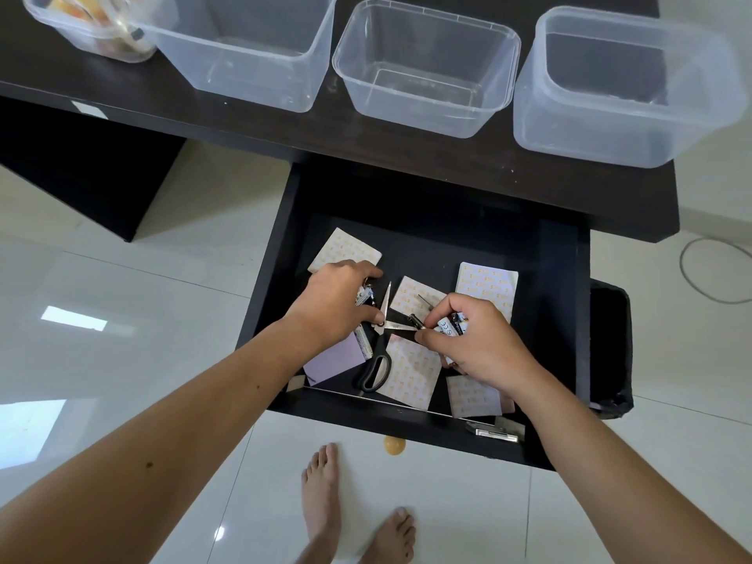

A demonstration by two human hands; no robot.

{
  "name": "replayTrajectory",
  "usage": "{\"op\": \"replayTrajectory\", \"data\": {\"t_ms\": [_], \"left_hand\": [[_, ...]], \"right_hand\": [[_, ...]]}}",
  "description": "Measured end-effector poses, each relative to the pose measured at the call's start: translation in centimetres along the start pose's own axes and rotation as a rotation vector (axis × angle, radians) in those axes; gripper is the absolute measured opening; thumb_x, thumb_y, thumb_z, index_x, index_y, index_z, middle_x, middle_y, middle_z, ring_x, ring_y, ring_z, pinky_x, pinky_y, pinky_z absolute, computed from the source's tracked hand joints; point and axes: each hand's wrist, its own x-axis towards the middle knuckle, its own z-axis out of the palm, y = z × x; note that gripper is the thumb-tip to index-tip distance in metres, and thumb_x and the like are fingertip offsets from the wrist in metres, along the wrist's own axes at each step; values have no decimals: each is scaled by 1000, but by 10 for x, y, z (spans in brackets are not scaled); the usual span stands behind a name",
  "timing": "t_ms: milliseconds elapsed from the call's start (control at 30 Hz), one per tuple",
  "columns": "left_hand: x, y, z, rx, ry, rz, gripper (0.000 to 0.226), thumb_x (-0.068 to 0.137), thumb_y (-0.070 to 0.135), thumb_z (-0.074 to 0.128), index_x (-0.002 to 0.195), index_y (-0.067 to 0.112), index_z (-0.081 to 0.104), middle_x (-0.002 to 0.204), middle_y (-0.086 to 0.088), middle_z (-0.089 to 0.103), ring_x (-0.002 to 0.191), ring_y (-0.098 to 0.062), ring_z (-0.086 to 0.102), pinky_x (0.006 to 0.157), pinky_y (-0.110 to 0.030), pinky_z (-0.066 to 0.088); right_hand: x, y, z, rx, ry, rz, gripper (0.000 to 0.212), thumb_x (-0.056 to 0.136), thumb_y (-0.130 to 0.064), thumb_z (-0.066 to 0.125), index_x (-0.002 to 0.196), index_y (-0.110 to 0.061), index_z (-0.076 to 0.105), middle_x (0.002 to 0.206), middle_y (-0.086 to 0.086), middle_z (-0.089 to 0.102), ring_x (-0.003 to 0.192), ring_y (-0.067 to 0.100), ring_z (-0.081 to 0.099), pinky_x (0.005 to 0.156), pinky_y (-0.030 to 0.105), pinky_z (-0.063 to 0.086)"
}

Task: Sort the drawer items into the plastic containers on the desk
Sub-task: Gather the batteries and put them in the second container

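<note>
Both hands are inside the open black drawer [561,319]. My left hand [337,303] curls around small batteries [363,295] at the drawer's left. My right hand [476,339] grips more batteries [451,324] and pinches one near the tips of the open scissors [380,352], which have black handles. Several patterned paper squares [411,372] and a lilac note pad [333,360] lie on the drawer floor. Three empty clear containers stand on the desk: a large one [244,50], a middle one [423,71] and a right one [618,91].
A fourth container [93,26] at the desk's far left holds tape rolls and small items. A metal clip [494,432] lies on the drawer's front edge. My bare feet [325,506] stand on white tiles below; a cable [708,270] loops on the floor at right.
</note>
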Motion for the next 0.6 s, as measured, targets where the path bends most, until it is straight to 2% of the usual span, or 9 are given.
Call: {"op": "replayTrajectory", "data": {"t_ms": [200, 300, 467, 533, 600], "left_hand": [[0, -1, 3, 10, 58, -50, 67, 76, 35, 93, 133, 16, 64, 126, -5, 68, 116, -23, 64, 88, -25, 47], [1, -2, 5, -15, 84, -71, 65, 72, 35, 96, 127, 17, 67, 117, -3, 69, 106, -21, 65, 83, -25, 48], [-1, -5, 0, -109, 83, -55, 51, 69, 32, 98, 106, 20, 67, 84, 14, 59, 79, -6, 58, 71, -24, 50], [-2, -6, -2, -109, 68, -46, 45, 69, 34, 97, 98, 23, 65, 80, 12, 59, 73, -5, 55, 62, -22, 45], [-1, -9, -4, -105, 54, -31, 40, 70, 36, 96, 92, 24, 65, 82, 7, 62, 72, -8, 55, 58, -22, 41]], "right_hand": [[-2, 1, 0, -2, -4, -16, 16, 86, -25, 88, 87, -24, 72, 88, 0, 73, 54, 6, 64, 48, 16, 44], [-2, 0, 0, 11, 0, -3, 17, 86, -25, 88, 87, -23, 72, 84, 0, 72, 51, 5, 63, 45, 16, 42], [-3, -2, -1, 44, 5, -1, 16, 87, -24, 87, 91, -22, 71, 78, -3, 69, 48, 5, 60, 44, 18, 41], [-3, -3, -2, 88, -14, -7, 16, 88, -22, 86, 97, -27, 74, 89, -3, 72, 50, 5, 62, 45, 19, 44], [-4, -4, -3, 96, -40, -39, 25, 90, -21, 83, 107, -38, 76, 104, -8, 71, 57, 3, 64, 49, 17, 46]]}}
